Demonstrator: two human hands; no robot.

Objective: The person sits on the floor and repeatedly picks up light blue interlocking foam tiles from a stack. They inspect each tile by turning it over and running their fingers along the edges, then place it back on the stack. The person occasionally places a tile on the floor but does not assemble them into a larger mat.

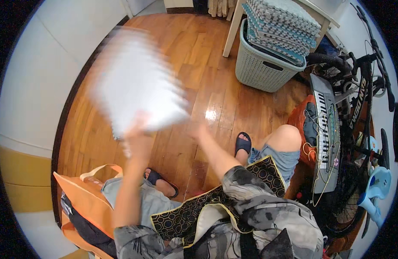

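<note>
Panel (138,82), white, flat, roughly rectangular, toothed along its right edge; blurred by motion. Lies beyond both hands, its near edge at the left hand and its near right corner just beside the right; floor visible around it.

Left hand (137,128): blurred, at the panel's near edge, fingers laid over the white face, gripping it. Right hand (199,130): blurred, at the panel's near right corner; whether it touches, and how far its fingers are spread or closed, cannot be told.

Floor (207,90): brown wood planks, glossy.

Basket (268,71): pale grey-green, perforated, with a slot handle; at the upper right, well apart from the hands. Stack of mats (281,26): grey-white and blue-green, toothed edges, piled at the basket's top.

Keyboard (324,134): grey, on the right, a loose cable across it; bicycle (358,95), black, beside it.

Bag (89,194): orange, one handle upright, dark contents; lower left, near the left forearm.
</note>
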